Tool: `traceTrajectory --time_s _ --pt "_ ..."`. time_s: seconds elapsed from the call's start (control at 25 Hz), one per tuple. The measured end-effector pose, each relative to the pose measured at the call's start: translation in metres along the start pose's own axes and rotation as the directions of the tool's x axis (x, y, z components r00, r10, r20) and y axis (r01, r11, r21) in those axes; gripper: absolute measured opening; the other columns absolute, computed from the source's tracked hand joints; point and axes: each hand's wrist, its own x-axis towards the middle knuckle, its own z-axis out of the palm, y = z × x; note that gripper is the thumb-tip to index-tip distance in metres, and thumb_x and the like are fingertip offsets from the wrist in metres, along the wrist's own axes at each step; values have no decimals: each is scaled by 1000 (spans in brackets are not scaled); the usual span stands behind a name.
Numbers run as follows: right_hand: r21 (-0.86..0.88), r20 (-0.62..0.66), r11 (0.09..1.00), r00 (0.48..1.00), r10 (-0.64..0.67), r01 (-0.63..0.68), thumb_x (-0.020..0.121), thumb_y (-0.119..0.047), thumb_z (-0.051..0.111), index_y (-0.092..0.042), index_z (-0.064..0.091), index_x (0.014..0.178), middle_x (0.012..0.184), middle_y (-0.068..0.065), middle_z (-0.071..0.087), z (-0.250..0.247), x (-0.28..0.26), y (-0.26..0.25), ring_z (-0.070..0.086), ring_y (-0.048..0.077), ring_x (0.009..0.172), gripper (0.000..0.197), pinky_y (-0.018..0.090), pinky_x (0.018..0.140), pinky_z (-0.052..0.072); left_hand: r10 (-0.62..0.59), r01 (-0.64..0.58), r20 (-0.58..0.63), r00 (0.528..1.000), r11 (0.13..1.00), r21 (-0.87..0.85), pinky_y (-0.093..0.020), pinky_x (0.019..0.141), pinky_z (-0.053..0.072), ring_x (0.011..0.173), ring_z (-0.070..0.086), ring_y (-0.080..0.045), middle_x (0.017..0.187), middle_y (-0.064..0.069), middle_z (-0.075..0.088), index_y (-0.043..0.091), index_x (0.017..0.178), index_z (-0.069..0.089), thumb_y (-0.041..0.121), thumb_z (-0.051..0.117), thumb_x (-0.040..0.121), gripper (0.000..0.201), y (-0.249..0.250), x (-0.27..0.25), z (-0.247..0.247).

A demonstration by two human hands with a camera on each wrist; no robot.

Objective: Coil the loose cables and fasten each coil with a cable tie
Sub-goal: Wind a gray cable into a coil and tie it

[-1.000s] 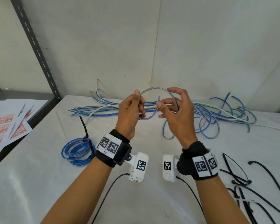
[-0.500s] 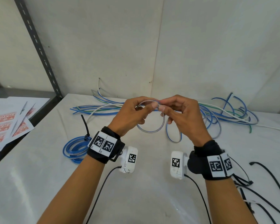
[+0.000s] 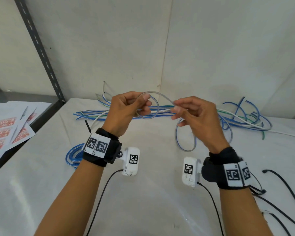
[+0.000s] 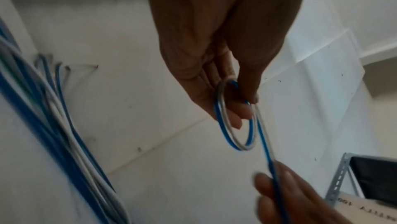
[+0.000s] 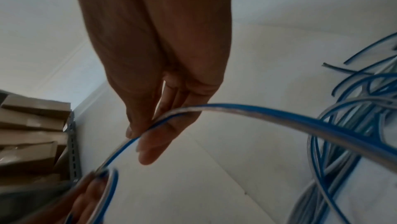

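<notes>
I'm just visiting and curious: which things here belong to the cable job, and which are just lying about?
Job:
held cable
loose cables
tied coil
cable ties
left hand
right hand

Lying about:
papers
shelf post
boxes

Loose cables piled along the back of the table, tied coil front-left, cable ties right, papers far left.
</notes>
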Motion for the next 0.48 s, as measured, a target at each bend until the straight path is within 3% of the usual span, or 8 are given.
traceTrajectory --time_s 0.08,0.2,0.36,0.48 --pt "-7 39 1000 999 7 -7 91 -9 74 -8 69 98 89 9 75 19 -3 6 72 24 69 8 29 50 54 -21 21 -6 1000 997 -73 -31 74 61 68 67 -15 82 -6 73 2 102 71 14 65 96 15 -3 -1 6" --pt "-28 -98 999 995 -35 32 89 -15 78 -4 67 91 75 1 72 41 -5 14 63 17 57 15 29 45 45 -66 60 -26 998 983 -175 -31 77 62 73 71 -16 85 -7 74 3 102 71 12 62 98 13 -6 -1 10" --pt "72 -171 996 985 -30 42 88 -12 78 -3 67 91 74 8 72 50 -7 18 60 18 56 14 30 46 45 -106 98 -10 994 950 -295 -29 77 62 76 72 -15 85 -6 73 3 99 69 11 57 100 15 -7 -2 16" --pt "37 -192 997 980 -59 67 88 -10 78 -6 70 92 78 12 73 48 -6 14 61 17 58 11 26 50 47 -138 137 21 990 937 -321 -33 83 62 74 72 -14 83 -5 73 4 99 69 15 57 101 16 -5 -4 20"
